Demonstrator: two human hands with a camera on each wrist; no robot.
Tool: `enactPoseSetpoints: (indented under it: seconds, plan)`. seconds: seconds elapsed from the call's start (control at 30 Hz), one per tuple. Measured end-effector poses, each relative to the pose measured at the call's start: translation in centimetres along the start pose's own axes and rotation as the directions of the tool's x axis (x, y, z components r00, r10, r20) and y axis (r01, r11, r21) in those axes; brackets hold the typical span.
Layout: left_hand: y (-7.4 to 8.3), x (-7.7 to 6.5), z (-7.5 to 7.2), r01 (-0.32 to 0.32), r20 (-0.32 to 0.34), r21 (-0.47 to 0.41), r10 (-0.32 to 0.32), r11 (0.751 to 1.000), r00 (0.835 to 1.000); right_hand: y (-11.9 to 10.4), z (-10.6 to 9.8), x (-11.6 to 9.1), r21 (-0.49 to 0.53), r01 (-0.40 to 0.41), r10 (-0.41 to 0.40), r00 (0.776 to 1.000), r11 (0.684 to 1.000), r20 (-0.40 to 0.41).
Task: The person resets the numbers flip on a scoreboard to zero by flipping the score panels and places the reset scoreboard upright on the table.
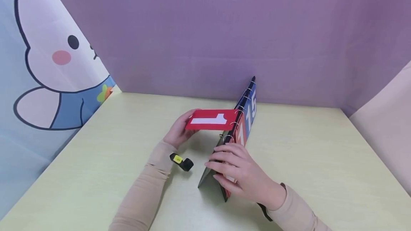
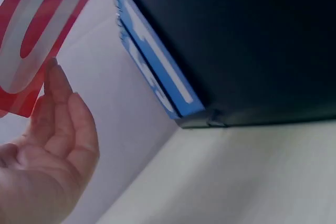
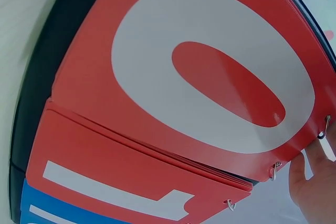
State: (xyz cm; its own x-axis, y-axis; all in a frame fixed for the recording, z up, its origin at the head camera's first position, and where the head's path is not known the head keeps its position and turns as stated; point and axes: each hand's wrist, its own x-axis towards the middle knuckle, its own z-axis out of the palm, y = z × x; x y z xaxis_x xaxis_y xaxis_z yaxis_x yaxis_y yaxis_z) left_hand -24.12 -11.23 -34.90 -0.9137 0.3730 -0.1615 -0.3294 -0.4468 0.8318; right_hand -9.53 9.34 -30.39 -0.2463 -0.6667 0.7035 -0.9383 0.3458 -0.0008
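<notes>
A desktop flip scoreboard (image 1: 243,108) stands like a tent, its ringed top edge running away from me. My left hand (image 1: 181,130) pinches the outer edge of a lifted red number card (image 1: 208,119), which shows a white 1 on top. The left wrist view shows a 0 on the lifted card's underside (image 2: 50,19), with the fingers (image 2: 60,114) along its edge. At the near end, my right hand (image 1: 242,170) holds the scoreboard, fingers over its top. Its thumb is hidden. A red 0 card (image 3: 142,61) hangs on that side, beside a red 1 card (image 3: 110,156).
Blue cards (image 1: 251,108) with white digits hang toward the far end. The scoreboard stands on a pale table (image 1: 305,145), with a purple cloth (image 1: 205,35) behind. A black strap with a small device (image 1: 181,162) sits at the left wrist.
</notes>
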Motion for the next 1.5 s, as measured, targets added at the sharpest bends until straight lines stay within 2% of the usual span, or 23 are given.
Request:
enactPoseSetpoints:
  seconds: [0.13, 0.3, 0.47, 0.7, 0.9, 0.97, 1.1, 1.23, 1.37, 1.5]
  plan:
    - [0.8, -0.4, 0.4, -0.059, 0.002, -0.097, 0.059, 0.994, 0.998, 0.1, -0.1, 0.0, 0.005, -0.015, 0.015, 1.000, 1.000, 0.009]
    - [1.4, -1.1, 1.5, -0.154, 0.037, -0.144, 0.161, 0.978, 0.986, 0.1, -0.1, -0.1, 0.012, -0.033, 0.032, 0.999, 0.999, 0.019]
    - [2.0, -2.0, 2.6, -0.233, 0.102, -0.132, 0.247, 0.964, 0.964, 0.2, 0.0, -0.1, 0.011, -0.015, 0.015, 1.000, 1.000, 0.008]
    - [2.8, -2.9, 3.8, -0.315, 0.193, -0.078, 0.324, 0.946, 0.926, 0.1, 0.0, -0.1, 0.005, -0.012, 0.012, 1.000, 1.000, -0.002]
    - [3.0, -3.3, 4.3, -0.382, 0.234, -0.018, 0.375, 0.924, 0.897, 0.1, -0.1, -0.2, 0.010, -0.032, 0.032, 0.999, 0.999, 0.017]
    - [3.2, -3.4, 4.4, -0.391, 0.249, 0.013, 0.376, 0.920, 0.893, 0.0, -0.1, -0.2, 0.014, -0.041, 0.041, 0.999, 0.999, 0.026]
    - [4.0, -3.6, 4.6, -0.394, 0.268, 0.139, 0.348, 0.909, 0.898, -0.1, -0.1, -0.2, 0.019, -0.054, 0.053, 0.998, 0.998, 0.039]
    - [5.2, -3.7, 5.1, -0.397, 0.264, 0.294, 0.325, 0.870, 0.908, 0.0, -0.1, -0.2, 0.015, -0.041, 0.041, 0.999, 0.999, 0.034]
    - [6.4, -3.7, 5.9, -0.408, 0.272, 0.375, 0.322, 0.832, 0.907, 0.0, 0.0, -0.1, 0.012, -0.022, 0.022, 0.999, 1.000, 0.026]
    - [7.3, -3.8, 7.1, -0.416, 0.304, 0.412, 0.308, 0.811, 0.901, 0.0, -0.1, -0.1, 0.009, -0.019, 0.019, 1.000, 1.000, 0.024]
